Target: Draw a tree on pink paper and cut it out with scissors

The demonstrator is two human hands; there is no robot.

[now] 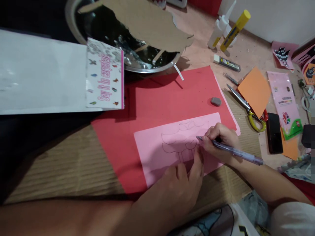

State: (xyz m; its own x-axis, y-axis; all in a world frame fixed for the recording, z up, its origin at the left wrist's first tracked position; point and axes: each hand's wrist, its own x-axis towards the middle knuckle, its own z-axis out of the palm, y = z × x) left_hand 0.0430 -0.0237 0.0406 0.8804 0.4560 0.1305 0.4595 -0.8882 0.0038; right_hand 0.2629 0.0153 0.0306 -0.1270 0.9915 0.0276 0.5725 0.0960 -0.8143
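Note:
My right hand (220, 141) is closed around a ballpoint pen (242, 154) with a translucent purplish barrel. The pen's tip rests on a pink sheet of paper (147, 144), at a thin pencil-like outline drawing (169, 148) of curved body shapes with leg lines. Lower down, my left hand (180, 183) presses on the same sheet, index finger stretched toward the drawing and the other fingers bent; it grips nothing that I can see. Under the pink sheet lies a larger red sheet (157, 101), with a grey eraser (216, 101) on it.
Corrugated cardboard (93, 157) lies beneath the papers. A metal bowl (152, 69) with torn cardboard (147, 23) stands at the back, beside a white packet (49, 75). To the right are scissors (240, 96), orange paper (254, 91), a phone (275, 132) and a glue bottle (218, 31).

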